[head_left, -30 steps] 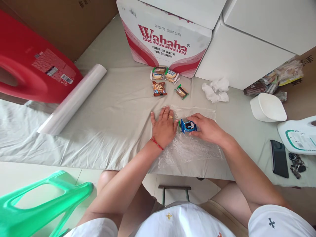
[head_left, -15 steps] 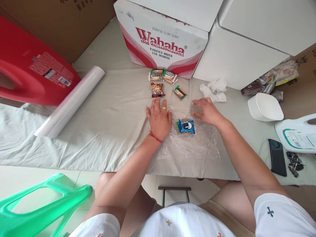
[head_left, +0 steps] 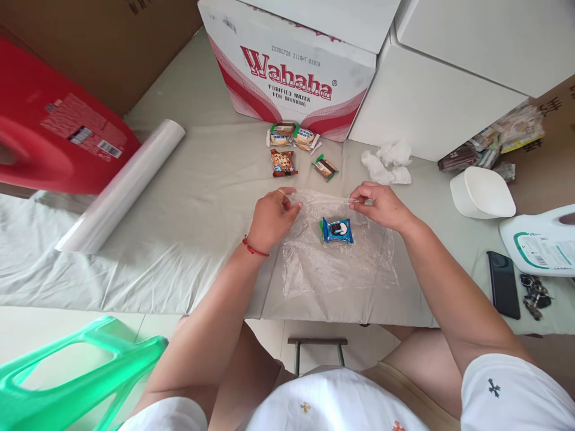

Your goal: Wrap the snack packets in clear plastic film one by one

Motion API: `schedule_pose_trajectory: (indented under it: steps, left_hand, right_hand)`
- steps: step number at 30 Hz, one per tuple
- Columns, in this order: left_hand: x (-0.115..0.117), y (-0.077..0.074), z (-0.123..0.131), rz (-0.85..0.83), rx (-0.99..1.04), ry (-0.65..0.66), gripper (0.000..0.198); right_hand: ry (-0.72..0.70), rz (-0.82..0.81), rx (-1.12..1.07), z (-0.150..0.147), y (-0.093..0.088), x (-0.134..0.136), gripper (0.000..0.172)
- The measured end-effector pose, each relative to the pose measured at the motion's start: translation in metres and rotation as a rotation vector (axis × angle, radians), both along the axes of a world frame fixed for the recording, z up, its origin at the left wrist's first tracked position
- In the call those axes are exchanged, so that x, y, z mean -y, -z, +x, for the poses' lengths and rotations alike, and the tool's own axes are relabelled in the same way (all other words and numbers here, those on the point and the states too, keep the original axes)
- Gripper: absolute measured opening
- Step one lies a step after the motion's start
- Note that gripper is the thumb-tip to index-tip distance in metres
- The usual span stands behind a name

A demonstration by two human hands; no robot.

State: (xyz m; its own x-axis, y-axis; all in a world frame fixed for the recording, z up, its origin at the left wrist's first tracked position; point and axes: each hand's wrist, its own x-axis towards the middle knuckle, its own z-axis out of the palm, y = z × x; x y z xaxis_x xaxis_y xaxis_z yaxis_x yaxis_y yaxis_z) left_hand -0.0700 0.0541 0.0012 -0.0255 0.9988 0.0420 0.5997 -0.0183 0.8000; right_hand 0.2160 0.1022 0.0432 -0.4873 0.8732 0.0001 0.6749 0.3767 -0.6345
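A sheet of clear plastic wrap (head_left: 341, 263) lies on the cloth-covered table. A blue cookie packet (head_left: 336, 230) rests on its middle. My left hand (head_left: 269, 218), with a red string at the wrist, pinches the far left corner of the wrap. My right hand (head_left: 380, 203) pinches the far right corner. The far edge of the wrap is lifted and stretched between both hands, just beyond the packet.
Several small snack packets (head_left: 287, 149) lie before a Wahaha water box (head_left: 287, 72). A roll of wrap (head_left: 121, 185) and red jug (head_left: 54, 137) are left. Crumpled tissue (head_left: 386, 164), a white bowl (head_left: 483, 193), a phone (head_left: 503, 284) and keys (head_left: 534, 293) are right. Green stool (head_left: 76, 377) stands below.
My right hand let go of the blue packet and moved to the wrap's far edge. My left hand went from lying flat to a pinch. Both now lift that edge.
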Motion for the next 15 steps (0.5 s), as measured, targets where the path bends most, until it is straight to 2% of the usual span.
schedule_pose_trajectory:
  steps: [3,9,15]
  left_hand:
    - [0.004,0.000,0.001,0.090,0.093,-0.010,0.025]
    - [0.018,-0.002,-0.009,0.233,0.173,0.074,0.020]
    - [0.036,0.002,-0.023,0.238,0.096,0.210,0.023]
  right_hand:
    - [-0.021,0.041,-0.043,0.002,-0.003,0.014,0.013]
    - [0.004,0.104,-0.063,0.009,-0.006,0.042,0.020]
    - [-0.042,0.084,-0.069,0.015,0.012,0.061,0.025]
